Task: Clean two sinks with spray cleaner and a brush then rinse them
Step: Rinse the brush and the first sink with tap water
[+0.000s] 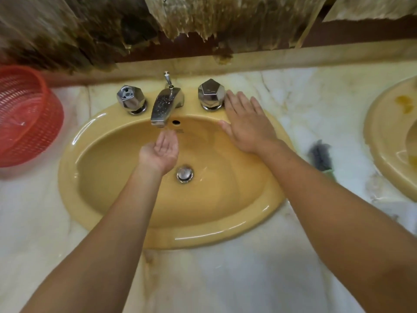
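Note:
A yellow oval sink point(94, 213) fills the middle of a marble counter. Its chrome faucet point(163, 107) points into the bowl, with a chrome knob point(130, 98) on the left and another knob point(211, 93) on the right. My left hand point(161, 151) is cupped palm up just under the spout, above the drain point(185, 174). My right hand point(244, 123) lies flat with straight fingers on the sink's back rim, fingertips beside the right knob. A dark-bristled brush point(320, 155) with a green handle lies on the counter to the right. The rim of a second yellow sink point(379, 141) shows at the right edge.
A red plastic basket point(27, 116) stands on the counter at the left. A worn, peeling wall point(203, 23) rises behind a low backsplash ledge. The marble counter point(214, 279) runs along the near side.

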Tool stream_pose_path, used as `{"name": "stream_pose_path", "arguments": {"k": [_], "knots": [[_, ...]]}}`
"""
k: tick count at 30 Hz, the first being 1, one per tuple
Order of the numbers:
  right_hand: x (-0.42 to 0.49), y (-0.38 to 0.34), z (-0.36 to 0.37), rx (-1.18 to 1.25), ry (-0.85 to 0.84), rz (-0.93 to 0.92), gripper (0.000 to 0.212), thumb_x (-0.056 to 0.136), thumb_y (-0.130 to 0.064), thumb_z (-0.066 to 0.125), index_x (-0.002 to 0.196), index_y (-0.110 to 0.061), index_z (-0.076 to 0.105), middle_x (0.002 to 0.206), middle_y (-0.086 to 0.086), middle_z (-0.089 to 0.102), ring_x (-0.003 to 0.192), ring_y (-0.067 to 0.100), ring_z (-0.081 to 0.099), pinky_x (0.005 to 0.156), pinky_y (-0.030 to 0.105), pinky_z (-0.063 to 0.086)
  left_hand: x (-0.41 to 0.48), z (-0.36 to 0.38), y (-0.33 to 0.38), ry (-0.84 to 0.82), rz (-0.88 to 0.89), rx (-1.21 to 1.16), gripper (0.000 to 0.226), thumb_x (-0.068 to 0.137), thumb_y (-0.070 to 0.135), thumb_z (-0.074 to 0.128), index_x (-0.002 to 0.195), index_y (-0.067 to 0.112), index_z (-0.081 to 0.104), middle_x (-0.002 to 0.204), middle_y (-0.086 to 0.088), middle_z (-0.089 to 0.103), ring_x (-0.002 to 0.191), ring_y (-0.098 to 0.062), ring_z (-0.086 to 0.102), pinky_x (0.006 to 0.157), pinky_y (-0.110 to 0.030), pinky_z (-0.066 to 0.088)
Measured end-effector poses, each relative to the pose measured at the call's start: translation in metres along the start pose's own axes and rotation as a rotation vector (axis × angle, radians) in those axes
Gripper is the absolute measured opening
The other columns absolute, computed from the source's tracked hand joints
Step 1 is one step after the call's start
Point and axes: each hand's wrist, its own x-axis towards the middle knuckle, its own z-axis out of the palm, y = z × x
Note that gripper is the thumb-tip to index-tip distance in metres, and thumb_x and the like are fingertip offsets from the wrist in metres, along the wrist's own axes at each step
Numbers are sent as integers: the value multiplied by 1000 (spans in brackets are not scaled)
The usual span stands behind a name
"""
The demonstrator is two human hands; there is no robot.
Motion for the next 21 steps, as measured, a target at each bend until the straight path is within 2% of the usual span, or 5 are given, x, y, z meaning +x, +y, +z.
{"name": "stream_pose_path", "arguments": {"k": [4, 9, 12, 17, 21], "knots": [[-59, 8, 14, 101, 118, 290, 69, 105, -51, 25, 158, -8, 18, 165, 13, 16, 147, 36, 22, 119, 48, 22, -13, 14, -30, -116, -10, 140, 43, 110, 29, 36, 116, -4, 63, 106, -20, 73, 100, -32, 73, 87, -37, 61], [-138, -13, 34, 442, 332, 505, 57, 102, -26, 37, 153, -1, 30, 162, 20, 22, 148, 37, 23, 120, 48, 26, -68, 23, -119, -592, 172, 1216, 42, 108, 22, 40, 94, 5, 74, 93, -8, 76, 93, -20, 73, 83, -27, 58], [-156, -26, 37, 626, 351, 576, 60, 98, -14, 47, 153, 1, 28, 163, 18, 17, 151, 32, 16, 121, 47, 24, -79, 10, -135, -794, 163, 1509, 37, 105, 21, 49, 97, 0, 78, 97, -12, 78, 96, -23, 74, 84, -27, 59], [-106, 5, 16, 312, 195, 448, 71, 102, -52, 29, 156, -6, 24, 161, 20, 25, 148, 38, 22, 120, 52, 21, -52, 16, -99, -436, 185, 1298, 39, 106, 22, 43, 91, 3, 73, 100, -18, 76, 89, -23, 74, 87, -34, 58], [-52, 32, -10, 247, -1, 158, 60, 104, -56, 27, 159, -33, 20, 167, 4, 12, 153, 28, 10, 121, 44, 16, -21, 4, -41, -188, 3, 745, 42, 110, 29, 36, 113, 0, 66, 113, -18, 74, 107, -29, 71, 96, -36, 57]]}}
